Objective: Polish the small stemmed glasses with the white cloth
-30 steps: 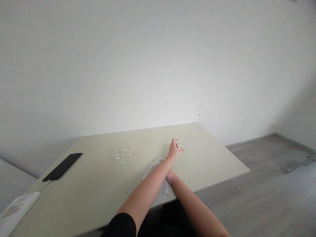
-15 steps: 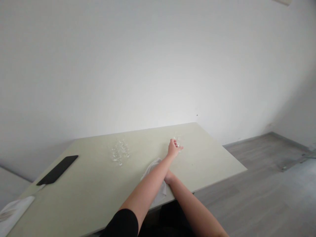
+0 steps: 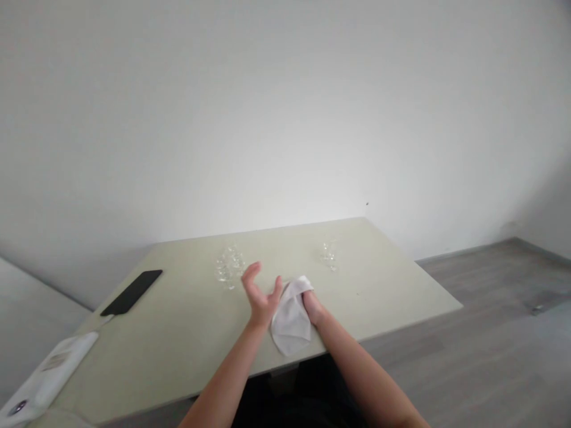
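Observation:
My left hand (image 3: pixel 262 295) is raised over the table, thumb and fingers spread apart, with nothing in it. It is nearest to a cluster of several clear glass pieces (image 3: pixel 229 267) on the left. My right hand (image 3: pixel 312 306) is partly covered by a white cloth (image 3: pixel 289 324), its fingers hidden in the folds; the cloth hangs from it down to the table. A smaller group of clear glass pieces (image 3: pixel 329 257) stands beyond my right hand. Their exact shape is too blurred to tell.
The pale table (image 3: pixel 187 345) reaches back to a white wall (image 3: pixel 267 119). On its left side lie a flat black object (image 3: pixel 131 292) and a white package (image 3: pixel 53 365) at the near corner. Grey floor (image 3: pixel 446 351) shows to the right.
My left hand has come back from the right-hand glass pieces, moving left and nearer, with its fingers opened. The cloth on my right hand shows more. The view has shifted slightly.

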The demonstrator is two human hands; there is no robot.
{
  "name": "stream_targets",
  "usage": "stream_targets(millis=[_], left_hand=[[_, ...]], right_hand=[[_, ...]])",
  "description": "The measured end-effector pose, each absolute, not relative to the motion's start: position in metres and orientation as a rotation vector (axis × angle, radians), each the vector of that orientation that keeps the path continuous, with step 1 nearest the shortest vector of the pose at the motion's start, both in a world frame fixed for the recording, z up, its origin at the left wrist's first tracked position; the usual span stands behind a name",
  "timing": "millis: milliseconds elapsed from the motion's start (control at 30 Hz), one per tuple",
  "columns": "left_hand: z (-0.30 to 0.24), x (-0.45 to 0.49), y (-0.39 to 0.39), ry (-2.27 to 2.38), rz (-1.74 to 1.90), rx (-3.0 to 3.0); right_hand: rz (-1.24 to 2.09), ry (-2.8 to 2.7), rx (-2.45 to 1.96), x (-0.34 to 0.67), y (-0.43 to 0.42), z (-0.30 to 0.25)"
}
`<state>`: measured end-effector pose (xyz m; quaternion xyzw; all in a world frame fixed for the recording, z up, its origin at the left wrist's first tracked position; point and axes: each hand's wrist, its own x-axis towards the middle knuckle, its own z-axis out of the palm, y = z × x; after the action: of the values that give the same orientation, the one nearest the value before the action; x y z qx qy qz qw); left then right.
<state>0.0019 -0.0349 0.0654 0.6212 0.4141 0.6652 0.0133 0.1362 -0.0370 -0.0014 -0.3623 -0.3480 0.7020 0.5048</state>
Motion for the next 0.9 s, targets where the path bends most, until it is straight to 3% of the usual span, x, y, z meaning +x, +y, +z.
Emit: stream_targets(millis=[100,267,400,700,900], left_hand=[[0.041,-0.068,-0.019,1.67,2.192,1.656],[0.013,-0.119,0.011,1.933,1.811,1.374],[0.011,-0.119,0.026,1.941,1.641,1.388],[0.023,-0.068,-0.006,1.594,1.986,1.384],[0.043,-0.023,-0.038,1.253,1.054,1.873]], right_hand=[[1.756,-0.723,-0.815,0.136,-0.031,-0.001],[1.662,-0.65,-0.727,0.145,-0.03,0.003],[1.698,-0.5,-0.713,0.151,-0.036,0.001],[1.73,-0.591,-0.705,0.15,-0.041,-0.004],[1.678,-0.787,-0.719,0.143,-0.047,-0.003]])
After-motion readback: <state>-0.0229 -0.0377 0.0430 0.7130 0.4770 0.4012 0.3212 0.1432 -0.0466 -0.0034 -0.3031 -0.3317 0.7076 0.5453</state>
